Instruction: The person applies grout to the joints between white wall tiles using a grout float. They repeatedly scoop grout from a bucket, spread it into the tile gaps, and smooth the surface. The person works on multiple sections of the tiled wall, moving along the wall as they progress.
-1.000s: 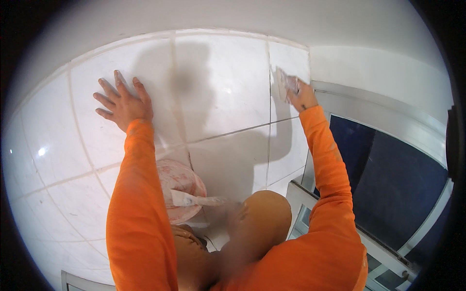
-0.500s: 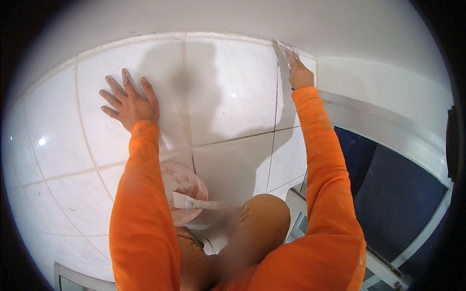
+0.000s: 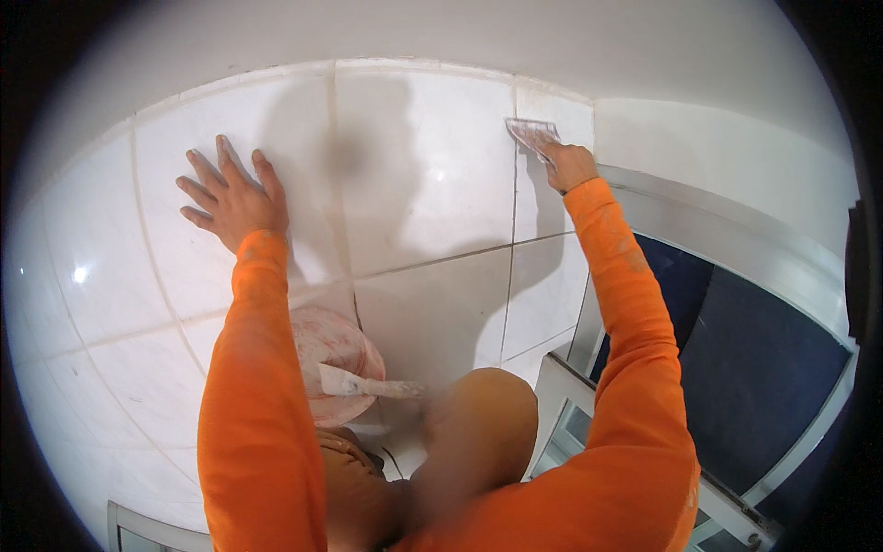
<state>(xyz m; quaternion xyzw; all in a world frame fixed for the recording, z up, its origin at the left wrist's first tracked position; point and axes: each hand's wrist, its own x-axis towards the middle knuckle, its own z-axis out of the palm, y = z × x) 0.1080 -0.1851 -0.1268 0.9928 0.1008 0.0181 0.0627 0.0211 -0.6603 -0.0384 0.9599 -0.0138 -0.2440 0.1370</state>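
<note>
Worn on the head, looking down and forward, close over a white tiled surface (image 3: 432, 175). Wide fisheye, so tile joints bend toward the dark round rim. Orange-sleeved forearms entering from the near edge, reaching far. White window frame (image 3: 736, 230) at right. Single view only, nothing shared with another.

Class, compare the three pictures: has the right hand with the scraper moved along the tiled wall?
Yes. The right hand has carried the scraper up the vertical grout joint, from mid-tile towards the wall's top edge.
</note>
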